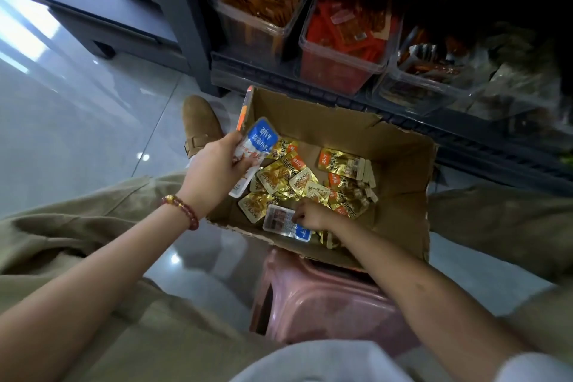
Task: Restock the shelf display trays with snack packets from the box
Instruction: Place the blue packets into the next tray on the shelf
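In the head view, the left hand (214, 164) curls round a small stack of blue-and-white foil snack packets (252, 150) above the brown cardboard box (400, 170). The right hand (313, 214), down inside, pinches one face-down blue-and-white packet (282, 222) lying on gold foil packets (279, 178); best lift it by its edge, clear of the gold ones. By count: one blue packet in the box, the stack's number untellable, over a dozen gold, three clear plastic display trays (341, 49) in plain sight.
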A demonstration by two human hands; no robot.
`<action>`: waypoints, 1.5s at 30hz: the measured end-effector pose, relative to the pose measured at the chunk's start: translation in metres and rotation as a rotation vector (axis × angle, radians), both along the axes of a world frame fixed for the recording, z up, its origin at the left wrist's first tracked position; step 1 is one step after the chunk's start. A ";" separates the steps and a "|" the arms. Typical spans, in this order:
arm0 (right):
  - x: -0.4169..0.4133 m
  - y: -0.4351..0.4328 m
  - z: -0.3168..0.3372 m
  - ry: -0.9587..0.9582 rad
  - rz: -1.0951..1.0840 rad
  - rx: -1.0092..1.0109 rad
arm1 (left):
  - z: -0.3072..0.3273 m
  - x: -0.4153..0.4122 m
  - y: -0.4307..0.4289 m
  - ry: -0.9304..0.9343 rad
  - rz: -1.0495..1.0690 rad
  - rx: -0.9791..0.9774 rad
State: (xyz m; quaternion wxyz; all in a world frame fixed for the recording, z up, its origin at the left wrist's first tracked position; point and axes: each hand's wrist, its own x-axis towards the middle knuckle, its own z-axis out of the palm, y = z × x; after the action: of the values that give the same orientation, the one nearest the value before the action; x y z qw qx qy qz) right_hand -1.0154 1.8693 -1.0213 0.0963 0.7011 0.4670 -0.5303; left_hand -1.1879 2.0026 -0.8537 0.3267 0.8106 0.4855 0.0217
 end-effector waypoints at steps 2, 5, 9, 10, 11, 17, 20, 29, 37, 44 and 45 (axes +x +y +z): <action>-0.011 -0.004 -0.007 -0.038 0.070 -0.004 | -0.001 0.000 0.000 -0.007 0.009 -0.009; -0.020 -0.004 -0.001 -0.048 0.051 0.033 | -0.001 -0.002 -0.001 -0.076 0.010 -0.044; -0.002 0.012 0.028 -0.128 0.120 0.207 | -0.003 -0.009 -0.004 -0.168 -0.041 -0.060; 0.005 0.018 0.035 -0.092 0.045 0.252 | -0.005 -0.011 -0.004 -0.171 -0.070 -0.036; 0.013 0.024 0.045 -0.032 -0.077 0.274 | -0.007 -0.012 -0.004 -0.163 -0.099 -0.006; 0.056 0.040 0.151 0.618 -0.644 0.110 | 0.007 0.000 -0.009 -0.041 -0.259 0.178; 0.070 0.040 0.191 0.767 -0.592 -0.004 | 0.024 0.017 -0.013 -0.094 -0.543 0.249; 0.090 0.048 0.299 0.911 -0.829 0.062 | 0.094 0.071 -0.024 -0.498 -0.451 0.262; 0.113 0.051 0.360 0.361 -0.584 0.757 | 0.148 0.117 -0.016 -0.737 -0.302 0.047; 0.152 0.039 0.401 0.229 -0.429 0.991 | 0.185 0.160 -0.011 -0.782 -0.366 0.070; 0.157 0.040 0.403 0.271 -0.506 1.016 | 0.190 0.170 -0.010 -0.809 -0.350 0.077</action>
State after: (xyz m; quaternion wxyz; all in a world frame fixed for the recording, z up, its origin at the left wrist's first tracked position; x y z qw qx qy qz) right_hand -0.8589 1.9090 -0.6183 -0.4424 0.6750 0.4888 -0.3313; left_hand -1.0184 1.9925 -0.6634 0.4588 0.8184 0.1730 0.2997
